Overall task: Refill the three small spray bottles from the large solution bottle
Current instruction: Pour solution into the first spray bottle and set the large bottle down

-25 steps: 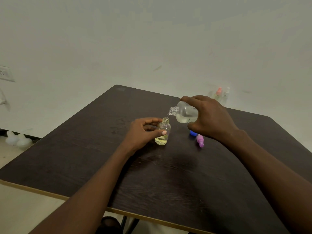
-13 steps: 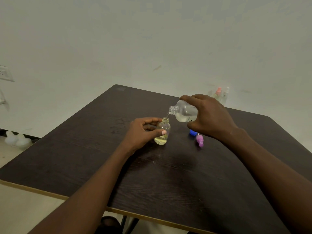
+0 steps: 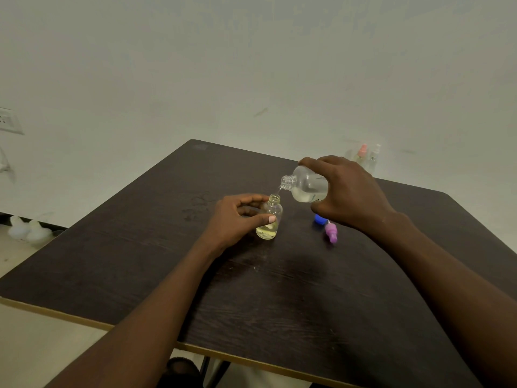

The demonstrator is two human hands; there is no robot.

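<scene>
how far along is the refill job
Done: unclear; two capped spray bottles stand far back on the table, fill unreadable. In hand: the right hand tips the large bottle into the open small bottle, low on liquid, held by the left hand. Left: topping up, refitting the purple spray head.

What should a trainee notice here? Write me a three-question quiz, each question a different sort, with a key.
1. True or false: the left hand holds the small bottle upright on the table.
2. The right hand holds the large bottle: A upright; B tilted, mouth down toward the small bottle; C flat on the table.
3. Fill in: the purple spray top lies beside a ____ cap.

Key: 1 true; 2 B; 3 blue.
</scene>
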